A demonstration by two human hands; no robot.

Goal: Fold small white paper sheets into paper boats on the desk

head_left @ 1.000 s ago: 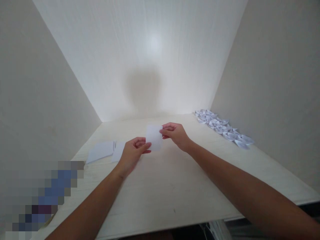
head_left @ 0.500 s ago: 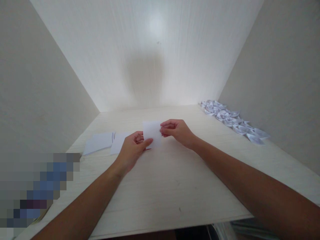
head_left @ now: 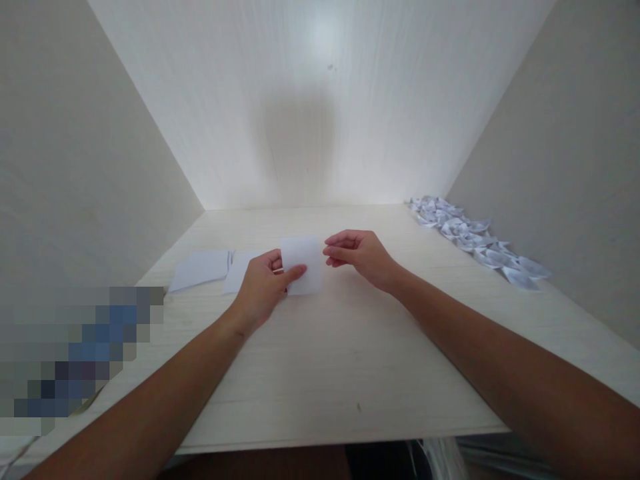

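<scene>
A small white sheet of paper (head_left: 301, 252) is held above the middle of the table. My left hand (head_left: 267, 280) grips its left side, thumb lying across the front and fingers behind. Just past the paper's right edge is my right hand (head_left: 353, 252), its fingers bent and slightly apart with nothing visible between them. A small gap shows between those fingertips and the sheet. Left of my left hand lies another white paper (head_left: 236, 277), partly hidden by the hand. Beside it is a flat stack of white paper (head_left: 200, 270).
Many folded white paper pieces (head_left: 473, 237) lie in a long heap along the right wall. Pale panels enclose the table (head_left: 330, 360) at the back and sides. A blurred-out patch covers the left edge. Dark items show below the table's front edge.
My right hand has let go of the sheet's right edge and sits slightly apart from it. My left hand keeps its hold. The camera view has shifted a little.
</scene>
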